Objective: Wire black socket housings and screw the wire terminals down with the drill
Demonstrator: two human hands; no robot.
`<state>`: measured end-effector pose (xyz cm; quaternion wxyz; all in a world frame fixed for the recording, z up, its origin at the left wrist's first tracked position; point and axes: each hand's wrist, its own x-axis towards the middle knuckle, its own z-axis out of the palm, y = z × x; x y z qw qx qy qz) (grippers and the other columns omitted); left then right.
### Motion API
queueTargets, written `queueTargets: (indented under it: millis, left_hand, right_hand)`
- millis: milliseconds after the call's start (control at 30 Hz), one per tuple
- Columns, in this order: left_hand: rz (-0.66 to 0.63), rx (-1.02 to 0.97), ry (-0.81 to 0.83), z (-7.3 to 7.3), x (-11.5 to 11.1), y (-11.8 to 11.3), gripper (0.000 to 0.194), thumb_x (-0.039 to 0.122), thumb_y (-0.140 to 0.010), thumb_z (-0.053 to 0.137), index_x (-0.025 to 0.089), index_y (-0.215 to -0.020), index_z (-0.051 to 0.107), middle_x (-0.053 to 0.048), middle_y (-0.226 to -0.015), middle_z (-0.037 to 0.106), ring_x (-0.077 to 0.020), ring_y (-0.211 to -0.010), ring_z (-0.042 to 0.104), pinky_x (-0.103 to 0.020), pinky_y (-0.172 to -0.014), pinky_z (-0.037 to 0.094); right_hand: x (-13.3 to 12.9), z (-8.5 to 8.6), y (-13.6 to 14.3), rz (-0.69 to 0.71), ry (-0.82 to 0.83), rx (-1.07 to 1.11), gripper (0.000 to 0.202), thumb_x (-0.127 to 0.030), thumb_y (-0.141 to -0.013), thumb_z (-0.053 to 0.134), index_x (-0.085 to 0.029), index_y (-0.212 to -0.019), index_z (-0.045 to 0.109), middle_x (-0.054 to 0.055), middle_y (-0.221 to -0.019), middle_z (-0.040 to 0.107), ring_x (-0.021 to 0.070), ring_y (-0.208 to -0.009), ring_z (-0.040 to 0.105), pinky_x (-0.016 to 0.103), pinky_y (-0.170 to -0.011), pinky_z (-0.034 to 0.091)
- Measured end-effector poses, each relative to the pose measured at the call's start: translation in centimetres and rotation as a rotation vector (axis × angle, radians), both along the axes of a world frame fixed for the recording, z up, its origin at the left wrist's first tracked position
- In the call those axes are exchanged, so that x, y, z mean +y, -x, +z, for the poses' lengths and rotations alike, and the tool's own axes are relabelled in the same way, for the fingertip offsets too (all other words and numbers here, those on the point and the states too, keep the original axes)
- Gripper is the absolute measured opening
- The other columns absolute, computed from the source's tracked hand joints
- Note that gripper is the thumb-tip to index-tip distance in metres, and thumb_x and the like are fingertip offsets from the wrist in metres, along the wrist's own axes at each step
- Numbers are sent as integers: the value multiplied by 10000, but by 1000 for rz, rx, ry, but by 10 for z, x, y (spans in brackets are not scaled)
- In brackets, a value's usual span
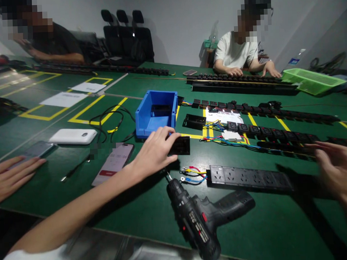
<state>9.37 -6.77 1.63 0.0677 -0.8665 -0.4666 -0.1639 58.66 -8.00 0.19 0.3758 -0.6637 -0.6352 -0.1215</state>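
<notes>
Between thumb and fingers of my left hand [155,150] is a small black rectangular plastic piece [181,146], held over the table in front of a blue bin [141,123]. My right hand [338,164] is at the right edge with fingers apart, holding nothing visible. Between my hands lies a black power strip [249,178], with red, yellow and blue wires [196,174] ending in ring terminals at its left end. Nearer to me, a black cordless drill [198,224] lies on its side, its bit pointing toward my left hand.
Another person's hand [17,175] rests at the left edge by a phone [39,148]. A white power bank [74,136] and another phone [113,164] lie nearby. Rows of wired black sockets [266,132] stretch rightward. Across the table, a person [235,54] sits beside a green basket [312,81].
</notes>
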Motion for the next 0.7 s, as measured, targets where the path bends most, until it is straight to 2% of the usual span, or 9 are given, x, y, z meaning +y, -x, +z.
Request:
queueTargets:
  millis: [67,133,200,267,367,467,600,700]
  left_hand:
    - [-55,-5,62,-13,-2,-13,556,297,-781,667,152,-1278,463,-120,-1226,507,-276,-1086,477,-396,-881,441]
    - [-98,4,108,-25,0,-22,557,304,-777,672,148,-1274,474,-116,-1197,525,-272,-1068,483,-386,-862,438]
    - [-123,5,142,-33,4,-26,559,313,-770,677,150,-1268,482,-109,-1168,536,-265,-1057,487,-379,-866,433]
    - [-126,-9,164,-39,8,-25,553,323,-767,676,154,-1259,489,-102,-1154,539,-257,-1046,491,-375,-872,432]
    - [-122,-20,180,-43,12,-20,536,319,-763,667,154,-1244,498,-98,-1147,538,-252,-1032,494,-372,-867,437]
    - [-129,-18,208,-45,13,-16,522,305,-758,658,154,-1234,508,-92,-1126,539,-244,-1010,498,-360,-858,445]
    - [-141,-18,250,-45,15,-14,510,299,-767,645,153,-1237,511,-87,-1114,537,-238,-1008,500,-351,-866,448]
    - [-140,-5,268,-45,18,-16,493,309,-784,631,147,-1235,517,-93,-1109,540,-243,-1012,503,-360,-879,447]
  right_hand:
    - [-3,2,47,399,210,-53,284,-271,-914,553,-167,-1174,601,121,-1097,645,160,-1010,633,274,-895,494]
    - [-13,4,104,761,335,-199,282,-234,-924,528,-176,-1197,573,100,-1162,612,156,-1081,589,297,-955,473]
    - [-28,5,159,1043,463,-301,286,-269,-938,505,-170,-1198,570,93,-1110,615,160,-1027,578,316,-915,474]
    - [-42,4,199,1238,603,-391,368,-391,-936,511,-185,-1236,565,89,-1123,604,175,-1007,570,357,-929,455]
    - [-53,-1,224,1354,741,-399,763,-609,-786,633,-211,-1407,437,110,-1279,517,235,-1118,529,389,-966,429]
    - [-53,-4,219,1366,839,-350,1038,-630,-652,734,-243,-1504,286,119,-1416,397,289,-1261,439,405,-1047,381]
    - [-53,-7,210,1349,936,-364,1101,-552,-645,774,-253,-1534,197,132,-1486,304,306,-1305,400,396,-1038,403]
    - [-58,-12,214,1324,939,-415,1069,-578,-692,732,-238,-1539,176,152,-1485,309,320,-1292,420,405,-978,451]
